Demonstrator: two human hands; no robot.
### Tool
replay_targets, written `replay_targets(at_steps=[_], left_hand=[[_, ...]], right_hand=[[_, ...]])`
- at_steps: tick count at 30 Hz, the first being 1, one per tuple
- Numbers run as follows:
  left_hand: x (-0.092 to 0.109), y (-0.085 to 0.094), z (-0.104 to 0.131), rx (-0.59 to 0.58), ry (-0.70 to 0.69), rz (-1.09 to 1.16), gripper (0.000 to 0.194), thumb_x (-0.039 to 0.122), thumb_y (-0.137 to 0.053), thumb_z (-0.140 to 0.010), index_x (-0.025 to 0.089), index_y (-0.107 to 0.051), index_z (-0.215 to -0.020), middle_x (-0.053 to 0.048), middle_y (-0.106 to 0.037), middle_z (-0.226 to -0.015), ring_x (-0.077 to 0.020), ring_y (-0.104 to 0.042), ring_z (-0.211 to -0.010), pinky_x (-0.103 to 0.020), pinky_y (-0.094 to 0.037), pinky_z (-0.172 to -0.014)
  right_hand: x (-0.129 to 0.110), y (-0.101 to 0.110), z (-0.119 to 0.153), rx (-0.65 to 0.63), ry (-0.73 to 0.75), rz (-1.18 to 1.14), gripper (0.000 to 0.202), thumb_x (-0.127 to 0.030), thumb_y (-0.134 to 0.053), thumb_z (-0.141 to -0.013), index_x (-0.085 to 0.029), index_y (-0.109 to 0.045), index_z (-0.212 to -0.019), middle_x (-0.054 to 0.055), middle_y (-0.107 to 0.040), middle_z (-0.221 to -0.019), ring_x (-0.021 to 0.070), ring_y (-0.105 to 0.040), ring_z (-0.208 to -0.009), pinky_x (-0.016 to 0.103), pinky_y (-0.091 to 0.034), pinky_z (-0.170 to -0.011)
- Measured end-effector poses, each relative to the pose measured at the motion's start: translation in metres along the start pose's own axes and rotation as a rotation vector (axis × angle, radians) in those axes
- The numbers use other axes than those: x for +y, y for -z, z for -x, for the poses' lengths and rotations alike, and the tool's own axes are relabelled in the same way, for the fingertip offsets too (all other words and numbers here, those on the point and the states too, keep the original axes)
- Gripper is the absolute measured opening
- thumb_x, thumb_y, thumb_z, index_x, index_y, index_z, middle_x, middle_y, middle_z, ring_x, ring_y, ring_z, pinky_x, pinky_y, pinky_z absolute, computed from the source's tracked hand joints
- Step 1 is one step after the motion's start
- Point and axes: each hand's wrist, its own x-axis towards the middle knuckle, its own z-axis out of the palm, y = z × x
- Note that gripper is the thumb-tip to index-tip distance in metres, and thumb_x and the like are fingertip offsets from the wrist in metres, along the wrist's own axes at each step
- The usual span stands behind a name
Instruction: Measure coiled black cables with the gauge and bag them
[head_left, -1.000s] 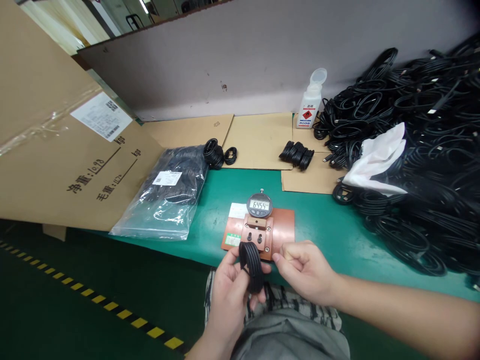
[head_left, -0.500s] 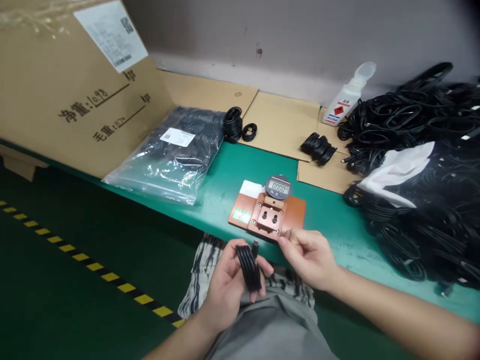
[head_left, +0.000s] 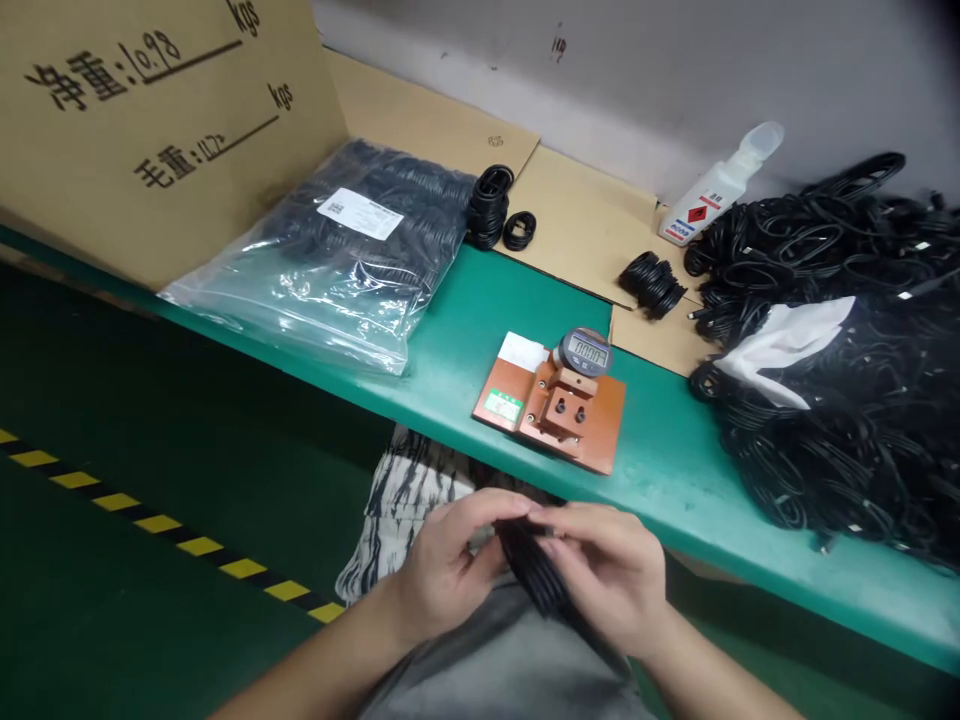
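A coiled black cable [head_left: 534, 570] is held over my lap, in front of the bench edge. My left hand [head_left: 459, 550] is closed on the left side of the coil, thumb and fingers near its top. Closed on the coil's right side is my right hand [head_left: 611, 565], its fingertips meeting the left ones at the top. The cable's connector is hidden by my fingers. Beyond my hands, a digital gauge [head_left: 586, 352] reading 0.000 stands on an orange-brown base plate [head_left: 609, 430] on the green bench.
A clear bag of black cables [head_left: 390, 265] lies beside a large cardboard box [head_left: 187, 150]. Small cable coils [head_left: 491, 205] stand on cardboard [head_left: 585, 215]; another group [head_left: 651, 285] sits further right. Behind the loose cable pile [head_left: 832, 250] is a white bottle [head_left: 709, 195].
My right hand has moved from the gauge's base plate to the cable coil, joining my left hand. The coil has turned, and the view has shifted.
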Motion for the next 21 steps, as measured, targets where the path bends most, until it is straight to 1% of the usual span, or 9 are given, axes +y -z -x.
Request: replay_targets(at_steps=[3, 4, 6, 9, 13, 15, 18, 20, 21], left_hand=[[-0.001, 0.008, -0.003, -0.112, -0.131, -0.078, 0.045, -0.001, -0.064, -0.079, 0.025, -0.075, -0.114, -0.012, -0.077, -0.111, -0.0277, -0.073, -0.101, -0.040, -0.056, -0.090], [-0.002, 0.010, -0.004, -0.137, -0.174, -0.092, 0.047, -0.003, -0.063, -0.079, 0.026, -0.074, -0.115, -0.012, -0.076, -0.114, -0.0277, -0.073, -0.102, -0.040, -0.056, -0.090], [-0.002, 0.011, -0.005, -0.158, -0.234, -0.117, 0.048, -0.004, -0.064, -0.077, 0.026, -0.075, -0.114, -0.012, -0.076, -0.115, -0.0278, -0.073, -0.102, -0.038, -0.058, -0.087], [-0.005, 0.011, -0.007, -0.135, -0.298, -0.174, 0.045, 0.000, -0.068, -0.078, 0.026, -0.075, -0.114, -0.011, -0.077, -0.112, -0.0263, -0.074, -0.098, -0.035, -0.059, -0.083], [-0.013, 0.012, -0.013, -0.185, -0.564, -0.255, 0.041, 0.009, -0.066, -0.086, 0.018, -0.067, -0.127, -0.015, -0.075, -0.113, -0.0221, -0.073, -0.099, -0.029, -0.059, -0.080], [-0.015, 0.012, -0.017, -0.215, -0.637, -0.299, 0.036, 0.012, -0.061, -0.091, 0.013, -0.064, -0.127, -0.018, -0.073, -0.112, -0.0207, -0.071, -0.101, -0.028, -0.059, -0.082], [-0.018, 0.012, -0.020, -0.238, -0.634, -0.339, 0.028, 0.016, -0.054, -0.096, 0.011, -0.064, -0.122, -0.018, -0.073, -0.108, -0.0204, -0.070, -0.102, -0.027, -0.057, -0.084], [-0.020, 0.011, -0.021, -0.264, -0.601, -0.354, 0.026, 0.018, -0.053, -0.097, 0.011, -0.064, -0.120, -0.016, -0.074, -0.103, -0.0202, -0.072, -0.097, -0.027, -0.057, -0.084], [-0.021, 0.010, -0.021, -0.281, -0.571, -0.362, 0.025, 0.019, -0.053, -0.097, 0.012, -0.063, -0.119, -0.014, -0.075, -0.100, -0.0200, -0.073, -0.093, -0.027, -0.057, -0.082]], right_hand=[[0.000, 0.002, 0.000, -0.096, 0.316, 0.055, 0.029, -0.011, -0.056, -0.088, -0.016, -0.067, -0.114, 0.001, -0.061, -0.057, 0.0147, -0.054, -0.046, 0.028, -0.042, -0.048], [0.000, 0.003, 0.000, -0.138, 0.380, 0.051, 0.031, -0.011, -0.056, -0.088, -0.015, -0.065, -0.117, 0.002, -0.062, -0.059, 0.0155, -0.056, -0.048, 0.029, -0.041, -0.049], [0.000, 0.003, 0.000, -0.191, 0.428, 0.037, 0.031, -0.011, -0.057, -0.087, -0.014, -0.063, -0.118, 0.004, -0.065, -0.063, 0.0166, -0.058, -0.050, 0.030, -0.042, -0.050], [0.000, 0.002, -0.001, -0.200, 0.421, 0.032, 0.030, -0.011, -0.056, -0.088, -0.014, -0.062, -0.117, 0.003, -0.065, -0.063, 0.0164, -0.059, -0.052, 0.030, -0.043, -0.051], [0.000, -0.001, -0.001, -0.148, 0.426, 0.033, 0.023, -0.010, -0.057, -0.089, -0.013, -0.063, -0.111, 0.002, -0.063, -0.060, 0.0151, -0.058, -0.049, 0.028, -0.042, -0.050], [0.001, -0.001, -0.001, -0.141, 0.412, 0.033, 0.019, -0.011, -0.058, -0.089, -0.013, -0.063, -0.108, 0.001, -0.062, -0.060, 0.0145, -0.056, -0.048, 0.028, -0.043, -0.050], [0.001, -0.001, 0.003, -0.109, 0.351, 0.021, 0.016, -0.014, -0.059, -0.090, -0.014, -0.064, -0.105, -0.001, -0.059, -0.056, 0.0140, -0.055, -0.047, 0.027, -0.044, -0.051], [0.003, -0.001, 0.007, -0.045, 0.231, -0.017, 0.017, -0.014, -0.061, -0.088, -0.016, -0.064, -0.104, -0.003, -0.056, -0.054, 0.0127, -0.053, -0.046, 0.026, -0.045, -0.051], [0.003, -0.002, 0.009, -0.013, 0.133, -0.048, 0.016, -0.014, -0.062, -0.088, -0.018, -0.064, -0.104, -0.004, -0.055, -0.054, 0.0115, -0.052, -0.045, 0.025, -0.045, -0.051]])
